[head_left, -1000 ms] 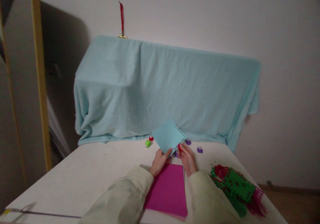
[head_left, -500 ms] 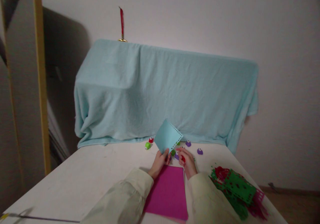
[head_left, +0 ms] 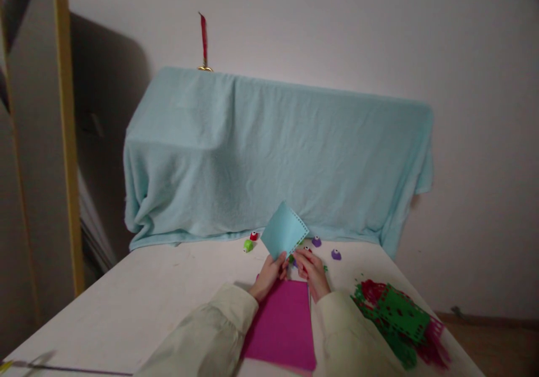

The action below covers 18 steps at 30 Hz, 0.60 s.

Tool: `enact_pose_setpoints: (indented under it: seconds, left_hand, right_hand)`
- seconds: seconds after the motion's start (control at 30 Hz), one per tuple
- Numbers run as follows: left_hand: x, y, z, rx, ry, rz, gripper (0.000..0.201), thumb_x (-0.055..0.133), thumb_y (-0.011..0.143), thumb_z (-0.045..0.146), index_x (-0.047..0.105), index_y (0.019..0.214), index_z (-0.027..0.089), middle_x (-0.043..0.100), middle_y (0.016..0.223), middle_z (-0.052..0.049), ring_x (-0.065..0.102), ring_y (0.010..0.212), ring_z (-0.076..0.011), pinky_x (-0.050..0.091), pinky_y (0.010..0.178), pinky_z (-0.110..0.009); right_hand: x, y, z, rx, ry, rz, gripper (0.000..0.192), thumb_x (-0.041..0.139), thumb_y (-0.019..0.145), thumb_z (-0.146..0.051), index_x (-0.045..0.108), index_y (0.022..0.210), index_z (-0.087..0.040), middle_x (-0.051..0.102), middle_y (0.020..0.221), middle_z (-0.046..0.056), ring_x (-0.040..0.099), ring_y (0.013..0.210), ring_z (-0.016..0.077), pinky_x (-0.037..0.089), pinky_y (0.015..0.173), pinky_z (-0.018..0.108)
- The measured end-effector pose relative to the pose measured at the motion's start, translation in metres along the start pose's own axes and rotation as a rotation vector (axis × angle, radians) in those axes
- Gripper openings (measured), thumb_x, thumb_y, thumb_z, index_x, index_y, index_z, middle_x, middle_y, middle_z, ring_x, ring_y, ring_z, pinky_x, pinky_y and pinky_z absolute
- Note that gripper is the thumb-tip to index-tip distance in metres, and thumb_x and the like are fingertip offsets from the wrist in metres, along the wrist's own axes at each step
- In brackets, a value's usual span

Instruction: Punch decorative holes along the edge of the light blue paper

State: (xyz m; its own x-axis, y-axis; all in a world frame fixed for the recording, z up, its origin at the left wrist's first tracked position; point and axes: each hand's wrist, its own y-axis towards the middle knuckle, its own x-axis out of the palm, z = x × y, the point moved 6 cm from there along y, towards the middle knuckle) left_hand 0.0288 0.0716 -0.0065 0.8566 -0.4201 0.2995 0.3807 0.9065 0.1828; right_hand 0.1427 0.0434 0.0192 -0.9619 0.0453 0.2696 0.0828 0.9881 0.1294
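My left hand pinches the lower corner of a light blue sheet of paper, held tilted above the table. Small holes run along the sheet's right edge. My right hand is closed near the lower right edge of the sheet, around a small red craft punch that its fingers now mostly hide. Below both hands lies a stack of paper with a magenta sheet on top. Behind the hands are small craft punches, among them a purple one and a green one.
Green and red punched paper scraps lie in a heap at the table's right. A light blue cloth drapes over something at the back. Another purple punch stands right of my hands. A thin dark rod lies front left.
My right hand has moved slightly left and in to the sheet's edge, its fingers closing over the red punch. The blue sheet has shifted a little; my left hand keeps its hold.
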Motion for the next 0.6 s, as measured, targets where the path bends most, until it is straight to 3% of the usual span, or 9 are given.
enact_pose_setpoints:
  seconds: [0.3,0.37,0.47,0.53,0.6]
  left_hand:
    - [0.007,-0.006,0.005,-0.024,0.066,-0.048,0.046,0.046,0.083,0.057,0.048,0.064,0.016,0.040,0.046,0.005,0.039,0.038,-0.0082,0.041,0.047,-0.023]
    - [0.008,-0.009,0.012,-0.008,0.139,-0.015,0.044,0.047,0.083,0.056,0.052,0.070,0.015,0.047,0.048,0.003,0.045,0.042,-0.0104,0.042,0.049,-0.024]
    - [-0.002,-0.014,0.033,0.139,0.267,0.198,0.042,0.056,0.080,0.050,0.051,0.104,0.016,0.063,0.089,-0.006,0.056,0.059,-0.0128,0.046,0.055,-0.025]
    - [-0.009,-0.020,0.050,0.284,0.383,0.360,0.057,0.061,0.078,0.044,0.038,0.124,0.020,0.055,0.116,-0.011,0.059,0.084,-0.0173,0.048,0.068,-0.027]
    - [-0.013,-0.026,0.064,0.412,0.528,0.502,0.070,0.065,0.076,0.039,0.029,0.133,0.020,0.044,0.129,-0.015,0.051,0.108,-0.0231,0.047,0.080,-0.033]
  right_hand:
    - [-0.001,0.001,0.002,0.000,0.006,0.003,0.026,0.073,0.069,-0.040,0.063,0.076,-0.017,0.036,0.050,-0.007,0.022,0.041,0.0039,0.012,0.040,0.021]
    - [-0.001,0.001,0.001,-0.002,0.004,0.030,0.028,0.073,0.067,-0.042,0.062,0.075,-0.017,0.036,0.050,-0.007,0.022,0.041,0.0039,0.013,0.039,0.020]
    - [-0.001,0.000,-0.004,-0.021,-0.008,0.069,0.029,0.074,0.066,-0.042,0.062,0.076,-0.017,0.037,0.050,-0.008,0.022,0.041,0.0043,0.014,0.039,0.020]
    - [-0.002,-0.001,-0.007,-0.037,-0.021,0.085,0.030,0.073,0.066,-0.042,0.063,0.079,-0.017,0.038,0.051,-0.007,0.024,0.042,0.0047,0.014,0.040,0.020]
    - [-0.002,-0.002,-0.009,-0.051,-0.036,0.096,0.031,0.073,0.067,-0.042,0.064,0.081,-0.017,0.039,0.052,-0.007,0.025,0.043,0.0049,0.015,0.040,0.020]
